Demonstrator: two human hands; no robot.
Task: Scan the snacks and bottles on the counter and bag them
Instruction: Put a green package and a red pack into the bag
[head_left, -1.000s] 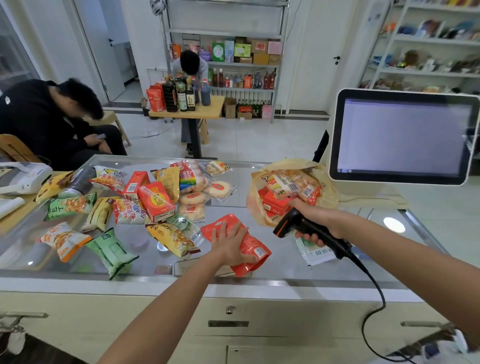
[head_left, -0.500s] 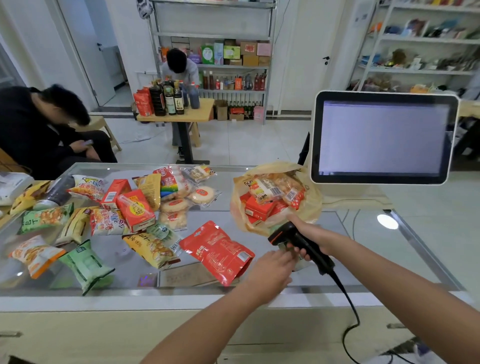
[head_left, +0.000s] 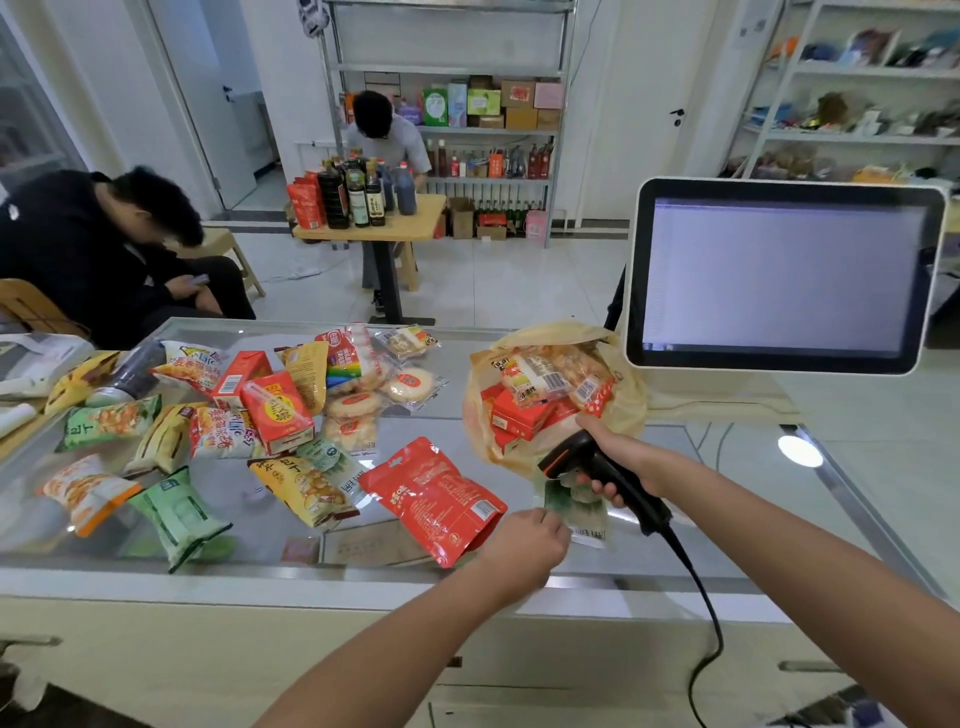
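On the glass counter, near its front edge, the left hand pinches the edge of a small green packet. The right hand grips a black scanner (cable trailing off the front edge) just above it. A red pouch lies just left; a filled bag sits behind.

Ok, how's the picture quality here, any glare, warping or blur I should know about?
Head view: wide-angle warping bends the shelf uprights and counter edge; a bright lamp reflection glares on the glass counter; the monitor is washed out and unreadable; the left hand and right hand look fairly sharp, the seated people's faces blurred.
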